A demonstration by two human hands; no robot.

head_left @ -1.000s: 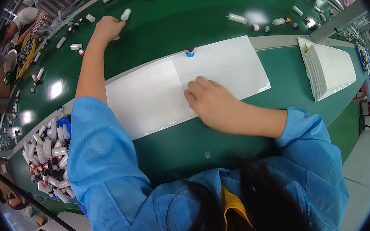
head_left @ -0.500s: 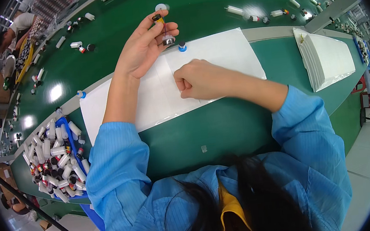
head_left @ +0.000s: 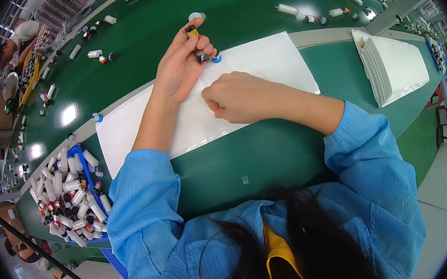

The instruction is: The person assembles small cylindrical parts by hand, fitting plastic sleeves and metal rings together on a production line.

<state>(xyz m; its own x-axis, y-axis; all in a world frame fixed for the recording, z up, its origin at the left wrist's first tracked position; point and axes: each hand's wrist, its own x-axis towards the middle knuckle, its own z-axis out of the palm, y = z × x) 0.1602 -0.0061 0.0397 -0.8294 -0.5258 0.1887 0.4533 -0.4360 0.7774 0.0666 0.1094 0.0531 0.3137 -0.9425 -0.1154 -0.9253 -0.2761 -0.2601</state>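
Pulled slightly nearer since the earlier frame, the left hand (head_left: 181, 63) is pinching a small dark tube (head_left: 196, 44) with a yellow band, held above the far edge of a white sheet (head_left: 126, 130). At far left, a heap of white tubes (head_left: 65, 195) is seen in a blue tray (head_left: 83, 172). One blue cap (head_left: 217, 59) lies beside the fingers. The right hand (head_left: 238, 96), closed in a fist, is pressed on the sheet. One stack of white sheets (head_left: 394, 66) sits at right.

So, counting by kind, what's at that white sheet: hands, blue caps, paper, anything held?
Hands: 2, left hand and right hand
Blue caps at the sheet's edge: 2
Flat white sheet: 1
Stack of white sheets: 1
Dark part with yellow tip, pinched in the left hand: 1
Total: 7
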